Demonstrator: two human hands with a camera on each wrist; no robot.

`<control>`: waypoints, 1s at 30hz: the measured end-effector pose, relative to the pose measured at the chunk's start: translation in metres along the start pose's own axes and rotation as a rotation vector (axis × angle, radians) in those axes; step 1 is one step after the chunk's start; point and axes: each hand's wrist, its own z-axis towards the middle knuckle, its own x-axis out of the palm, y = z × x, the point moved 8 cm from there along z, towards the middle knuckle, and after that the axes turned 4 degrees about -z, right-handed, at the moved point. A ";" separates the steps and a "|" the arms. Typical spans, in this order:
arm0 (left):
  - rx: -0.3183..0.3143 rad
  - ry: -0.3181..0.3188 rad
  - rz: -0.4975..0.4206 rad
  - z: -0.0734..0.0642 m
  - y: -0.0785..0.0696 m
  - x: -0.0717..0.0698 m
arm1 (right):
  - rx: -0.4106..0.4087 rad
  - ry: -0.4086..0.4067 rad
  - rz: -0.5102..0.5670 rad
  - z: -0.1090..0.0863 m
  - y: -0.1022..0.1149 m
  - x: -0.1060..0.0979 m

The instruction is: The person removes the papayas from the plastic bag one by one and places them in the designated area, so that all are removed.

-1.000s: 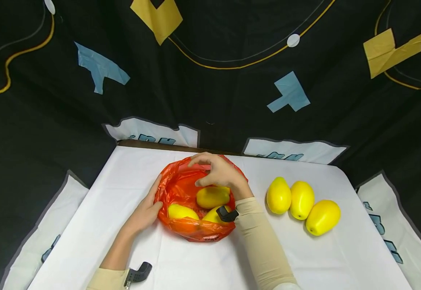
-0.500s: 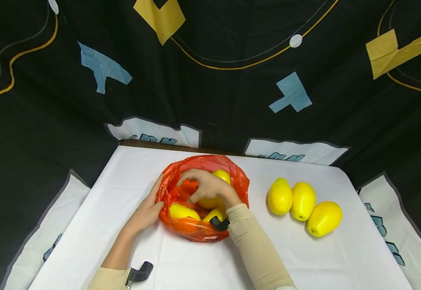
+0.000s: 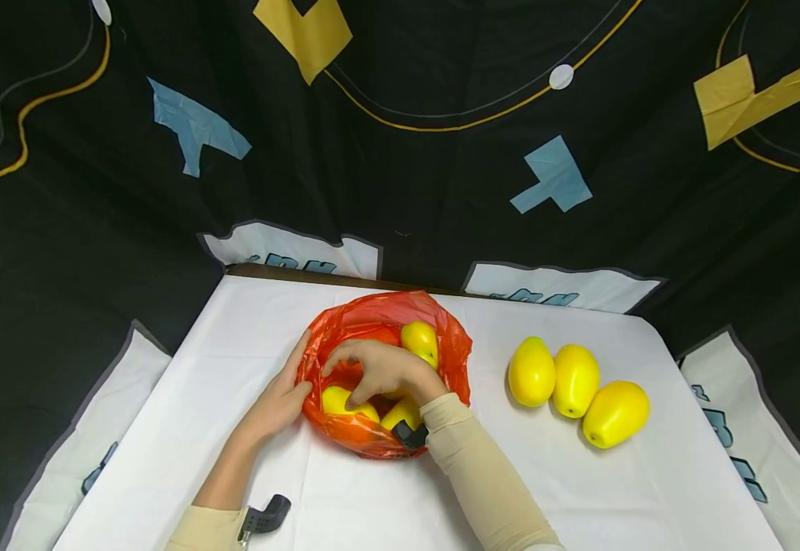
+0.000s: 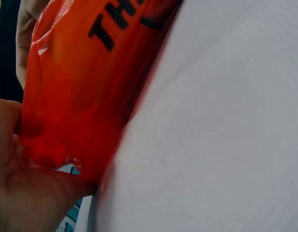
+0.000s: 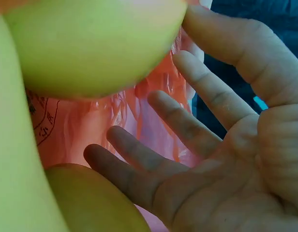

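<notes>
Just past the middle of the white table [image 3: 344,505], here sits the red plastic bag [image 3: 389,306], mouth wide open, and at its nine o'clock the left hand [image 3: 277,402] lies against the outside, thumb apart from the fingers; whether it nips any film, I cannot tell! Over from five o'clock comes the right forearm, and the right hand [image 3: 379,367] hangs inside the mouth with fingers spread and arched, thumb close to the fruit at seven o'clock [image 3: 343,399], contact unclear, nothing visibly gripped. More yellow at one o'clock [image 3: 419,340] and five o'clock [image 3: 403,413], and outside at three o'clock, well apart from the bag, three loose fruits [image 3: 576,380] bunched together! Handling, then: those glossy skins look firm and probably a touch slippery, the weight likely modest, so the sound hold would be thumb and fingers around the fat middle, not the tapering ends. As for the bag, thin, crinkly, surely light and floppy, easily crumpled; best taken by the rim at nine and three o'clock, with care, since film like that could tear.
</notes>
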 end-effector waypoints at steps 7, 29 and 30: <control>0.010 0.002 0.006 0.002 0.006 0.000 | -0.002 0.118 -0.018 -0.001 0.003 0.016; 0.069 0.015 -0.015 0.001 -0.002 0.001 | 0.025 -0.057 -0.100 0.002 -0.011 -0.004; 0.070 0.017 -0.025 0.001 -0.003 0.001 | 0.028 -0.064 -0.102 0.001 -0.011 -0.006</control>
